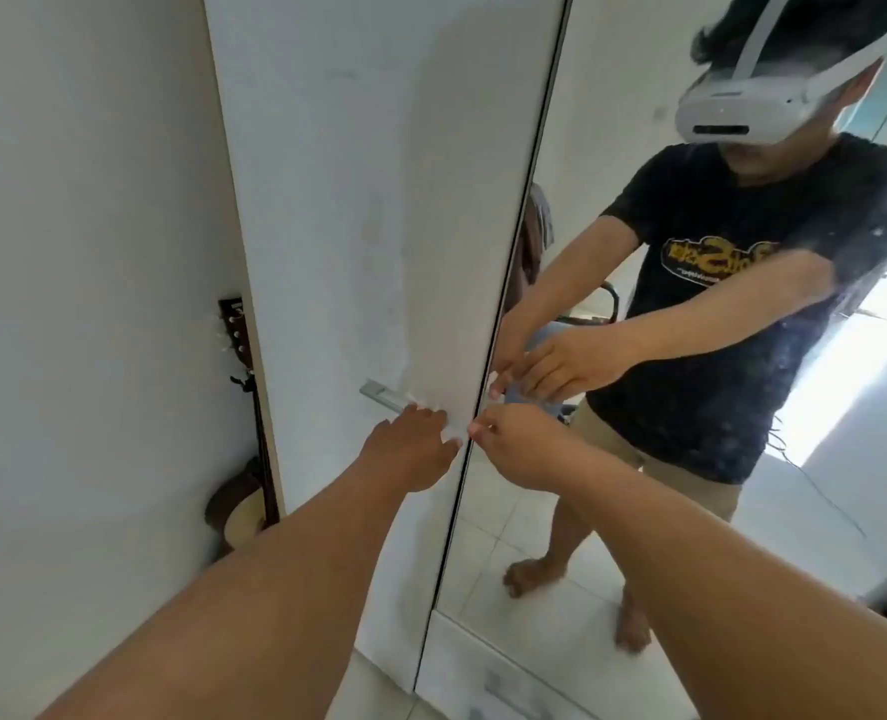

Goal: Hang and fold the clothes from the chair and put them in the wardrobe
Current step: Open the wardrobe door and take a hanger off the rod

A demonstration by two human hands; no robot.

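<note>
Reaching forward with both bare arms, we meet the tall white wardrobe (379,200) right at the seam where its plain white panel door (358,283) joins the mirrored door (612,511) on the right. Our left hand (410,449) lies against the white panel just below the short silver bar handle (381,394), its fingers (444,439) stretched toward the dark edge between the two doors; they look fairly straight and pressed to the surface, holding nothing we can make out. Our right hand (519,449) sits just beside it on the mirror side, its fingers (483,428) bent at the door edge, though we cannot tell whether they actually grip that edge or only touch it. The two hands are near one another, the seam running between them.

The wardrobe doors stand closed, or very nearly so, and nothing of the inside shows. In the mirror we see the reflection of a person in a black printed T-shirt (732,304) and tan shorts (654,459), barefoot on pale floor tiles (509,537), wearing a white headset (742,96). Behind that reflection part of a chair (592,309) with clothes draped on it (537,226) shows, too small for detail. Left of the wardrobe a brown wooden guitar (246,459) leans upright against the white wall (82,252).
</note>
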